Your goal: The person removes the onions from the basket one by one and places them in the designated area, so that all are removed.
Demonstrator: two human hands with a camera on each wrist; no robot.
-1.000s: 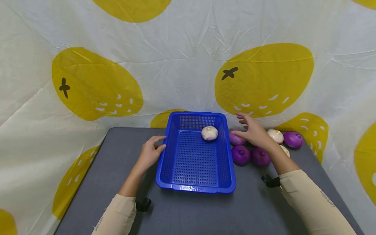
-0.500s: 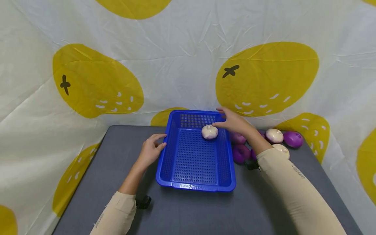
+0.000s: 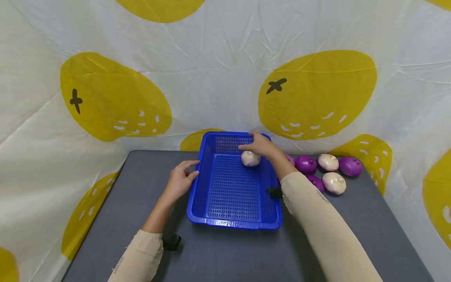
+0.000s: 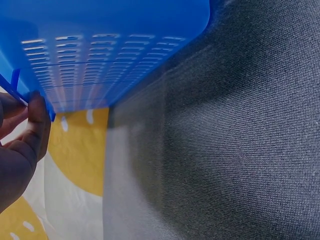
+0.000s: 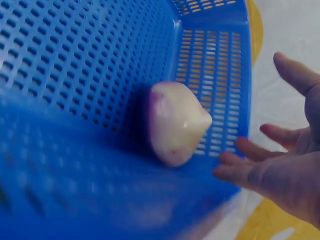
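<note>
My left hand (image 3: 179,181) rests against the left wall of the blue basket (image 3: 234,219), fingers relaxed and mostly straight, thumb and fingertips touching the rim. To its left the grey table (image 3: 116,219) lies bare out to the edge, where the yellow-spotted cloth (image 3: 105,102) hangs close behind and beside it. The basket sits mid-table with its far wall almost against the cloth, so there is little room behind it and more bare table in front.

Inside, a white onion (image 3: 251,158) lies at the far right of the basket floor, the rest of the mesh floor being bare. My right hand (image 3: 260,144) hovers over that corner, fingers spread and loosely extended, gripping nothing; from the head view I cannot tell whether it touches the onion.

Right of the basket, near the table's far right edge, lie purple onions (image 3: 305,164) and two more white ones (image 3: 334,183), close together; my right sleeve (image 3: 317,219) hides part of the group.

The left wrist view shows only my fingers (image 4: 37,117) on the basket's outer slotted wall (image 4: 100,60). The right wrist view shows a gap between my right hand (image 5: 280,170) and the white onion (image 5: 175,122), which lies against the slotted far wall.
</note>
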